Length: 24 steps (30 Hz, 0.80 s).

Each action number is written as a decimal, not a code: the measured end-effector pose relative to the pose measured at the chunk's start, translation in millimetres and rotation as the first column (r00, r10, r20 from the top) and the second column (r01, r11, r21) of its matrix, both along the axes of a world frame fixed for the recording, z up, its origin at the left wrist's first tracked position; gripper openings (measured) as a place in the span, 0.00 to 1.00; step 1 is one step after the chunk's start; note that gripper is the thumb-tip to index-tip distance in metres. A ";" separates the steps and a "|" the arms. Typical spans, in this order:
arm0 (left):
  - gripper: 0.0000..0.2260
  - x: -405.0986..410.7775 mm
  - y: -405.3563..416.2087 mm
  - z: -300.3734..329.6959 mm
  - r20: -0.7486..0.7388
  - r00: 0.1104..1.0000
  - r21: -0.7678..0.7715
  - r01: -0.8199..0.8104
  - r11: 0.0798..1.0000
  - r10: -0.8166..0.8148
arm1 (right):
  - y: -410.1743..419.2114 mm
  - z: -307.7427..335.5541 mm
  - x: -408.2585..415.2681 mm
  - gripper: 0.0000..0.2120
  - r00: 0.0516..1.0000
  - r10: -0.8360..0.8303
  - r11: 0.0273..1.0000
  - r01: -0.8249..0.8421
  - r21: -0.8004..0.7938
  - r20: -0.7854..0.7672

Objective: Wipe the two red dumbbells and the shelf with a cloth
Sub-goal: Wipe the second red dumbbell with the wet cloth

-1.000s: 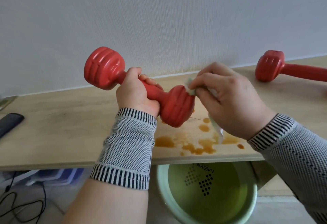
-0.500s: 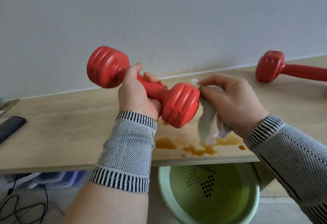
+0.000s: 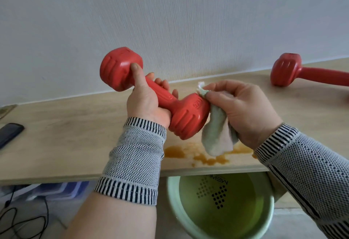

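Head cam, only view there is. The left hand (image 3: 149, 104) has its fingers curled around the handle of a red dumbbell (image 3: 162, 95), thumb up against the far head, holding it tilted in the air over the wooden shelf (image 3: 66, 131). The right hand (image 3: 243, 110) pinches a pale green cloth (image 3: 217, 136) against the near head, rest of the cloth dangling below the fingers. Right under the cloth there's an orange-brown spill (image 3: 204, 155) on the shelf. Second red dumbbell (image 3: 302, 73) lies on the shelf well off past the right-hand fingers, by the white textured wall (image 3: 170, 21). Below the shelf edge sits a green basin (image 3: 222, 210). Dark flat gadget (image 3: 10, 134) far left of the left fingers, cables (image 3: 22, 220) on the floor.
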<state>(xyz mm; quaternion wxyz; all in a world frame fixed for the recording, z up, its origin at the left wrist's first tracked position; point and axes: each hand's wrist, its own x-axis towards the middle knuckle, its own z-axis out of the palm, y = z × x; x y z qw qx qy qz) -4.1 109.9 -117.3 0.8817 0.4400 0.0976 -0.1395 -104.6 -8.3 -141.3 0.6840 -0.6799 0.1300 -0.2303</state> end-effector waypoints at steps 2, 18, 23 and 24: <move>0.15 2.2 -1.3 -0.7 -0.022 1.000 -0.065 -0.001 0.998 0.000 | 3.5 1.6 -4.3 0.02 0.993 -0.082 0.939 0.104 -0.329 0.081; 0.16 2.7 -2.6 -3.2 0.015 0.993 -0.138 -0.115 0.984 0.118 | 0.4 -5.7 -6.0 0.07 0.945 -0.017 0.634 0.264 -0.727 0.328; 0.14 5.3 0.4 -4.5 0.008 0.993 -0.175 -0.114 0.978 0.117 | 11.5 -5.5 -11.7 0.07 0.934 0.101 0.587 0.223 -0.779 0.344; 0.14 4.9 0.6 -4.3 0.008 0.994 -0.196 -0.109 0.975 0.113 | 12.1 -5.6 -12.2 0.07 0.936 0.123 0.591 0.198 -0.782 0.330</move>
